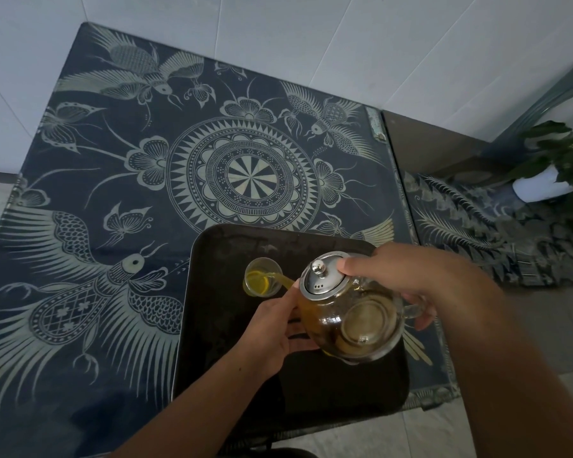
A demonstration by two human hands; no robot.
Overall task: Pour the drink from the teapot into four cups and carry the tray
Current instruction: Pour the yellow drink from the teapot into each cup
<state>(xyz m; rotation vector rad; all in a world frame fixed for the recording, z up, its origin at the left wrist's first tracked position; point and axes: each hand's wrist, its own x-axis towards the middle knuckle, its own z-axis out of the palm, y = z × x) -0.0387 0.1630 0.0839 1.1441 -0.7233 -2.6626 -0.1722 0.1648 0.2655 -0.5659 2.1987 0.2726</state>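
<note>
while your right hand (411,282) grips the glass teapot (351,322) and left hand (275,332) cups it, only one glass cup (262,277) is filling; the tray (219,325) waits uncarried.

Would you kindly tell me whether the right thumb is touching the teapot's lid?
Touching. In the head view the thumb of the right hand presses the steel lid of the teapot.

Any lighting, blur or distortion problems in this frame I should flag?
Head view: dim, bluish light throughout; wide-angle distortion bows the table edges; the black tray swallows detail around the teapot, so only one cup is discernible; the plant at far right is soft; the poured stream is legible.
</note>
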